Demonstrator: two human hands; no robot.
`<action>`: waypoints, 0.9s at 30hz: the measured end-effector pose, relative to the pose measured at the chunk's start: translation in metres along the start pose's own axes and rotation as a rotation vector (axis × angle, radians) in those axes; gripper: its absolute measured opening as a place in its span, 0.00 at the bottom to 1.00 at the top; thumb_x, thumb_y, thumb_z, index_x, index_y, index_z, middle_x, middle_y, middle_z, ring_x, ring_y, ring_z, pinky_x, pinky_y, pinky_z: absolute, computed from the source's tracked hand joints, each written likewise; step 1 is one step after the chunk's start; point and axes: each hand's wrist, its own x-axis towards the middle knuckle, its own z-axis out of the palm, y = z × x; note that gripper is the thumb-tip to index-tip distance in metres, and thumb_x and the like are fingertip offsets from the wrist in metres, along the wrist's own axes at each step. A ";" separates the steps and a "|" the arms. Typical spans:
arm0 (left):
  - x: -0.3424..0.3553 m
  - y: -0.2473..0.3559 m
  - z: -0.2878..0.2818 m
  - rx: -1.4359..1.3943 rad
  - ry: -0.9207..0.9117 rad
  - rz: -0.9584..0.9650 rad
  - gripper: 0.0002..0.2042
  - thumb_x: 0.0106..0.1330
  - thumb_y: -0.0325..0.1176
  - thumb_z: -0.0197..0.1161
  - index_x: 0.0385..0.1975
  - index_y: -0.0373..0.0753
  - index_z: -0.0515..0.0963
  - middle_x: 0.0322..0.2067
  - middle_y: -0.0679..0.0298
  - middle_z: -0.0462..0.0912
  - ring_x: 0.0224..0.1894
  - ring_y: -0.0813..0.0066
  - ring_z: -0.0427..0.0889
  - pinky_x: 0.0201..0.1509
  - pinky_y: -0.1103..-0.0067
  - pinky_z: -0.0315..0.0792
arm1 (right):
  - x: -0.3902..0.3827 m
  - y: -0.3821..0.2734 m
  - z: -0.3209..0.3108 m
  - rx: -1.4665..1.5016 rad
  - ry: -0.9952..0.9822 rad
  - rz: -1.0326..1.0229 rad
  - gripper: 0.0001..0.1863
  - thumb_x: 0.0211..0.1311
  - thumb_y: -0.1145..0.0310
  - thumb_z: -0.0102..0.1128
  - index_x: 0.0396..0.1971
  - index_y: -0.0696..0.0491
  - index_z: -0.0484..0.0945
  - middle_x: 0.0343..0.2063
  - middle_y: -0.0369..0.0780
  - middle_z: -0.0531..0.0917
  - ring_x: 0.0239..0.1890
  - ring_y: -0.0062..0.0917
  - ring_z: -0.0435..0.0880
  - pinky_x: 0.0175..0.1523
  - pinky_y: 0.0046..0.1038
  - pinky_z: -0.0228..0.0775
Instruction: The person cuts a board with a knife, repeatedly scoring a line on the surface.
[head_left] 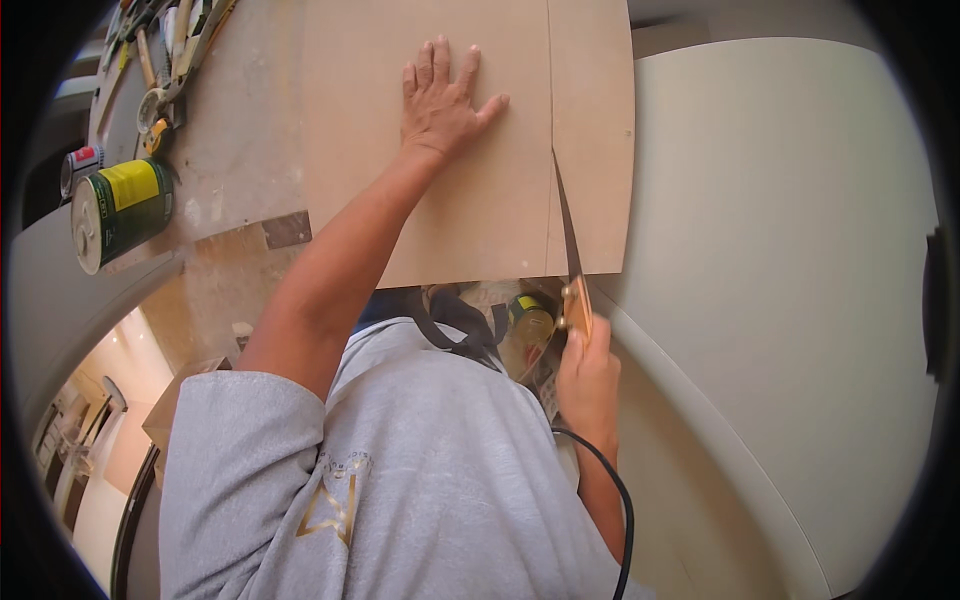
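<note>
A thin tan wooden board (350,120) lies in front of me, with a dark line running lengthwise near its right edge. My left hand (440,105) rests palm down on it, fingers spread. My right hand (585,370), below the board's front edge, grips the wooden handle (580,310) of a hand saw. The saw's long dark blade (568,225) lies along the line, its tip pointing away from me.
At the left of the stained worktop (230,150) are several tools (145,60), a large green-and-yellow can (130,205) and a smaller can (80,170). A large pale curved panel (775,250) fills the right side. Another can (532,325) shows below the board.
</note>
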 end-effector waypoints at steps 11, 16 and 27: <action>0.003 0.002 0.004 0.000 0.005 0.002 0.43 0.70 0.70 0.55 0.81 0.53 0.62 0.83 0.49 0.51 0.85 0.52 0.45 0.86 0.56 0.37 | 0.157 -0.055 0.002 -0.059 -0.024 -0.206 0.19 0.80 0.62 0.48 0.55 0.63 0.72 0.38 0.65 0.85 0.44 0.65 0.85 0.48 0.58 0.76; 0.003 -0.002 0.001 0.000 0.006 -0.014 0.43 0.70 0.71 0.55 0.81 0.53 0.62 0.83 0.49 0.51 0.85 0.52 0.44 0.86 0.56 0.38 | 0.007 0.006 0.001 0.048 -0.007 -0.048 0.17 0.80 0.64 0.49 0.60 0.58 0.71 0.39 0.64 0.86 0.43 0.65 0.84 0.47 0.61 0.74; 0.003 0.008 0.002 -0.006 -0.005 -0.014 0.43 0.69 0.70 0.56 0.80 0.53 0.64 0.82 0.48 0.52 0.85 0.50 0.45 0.86 0.55 0.38 | 0.193 -0.078 0.002 -0.041 -0.143 -0.085 0.18 0.80 0.62 0.49 0.54 0.62 0.74 0.37 0.63 0.85 0.42 0.63 0.86 0.45 0.56 0.78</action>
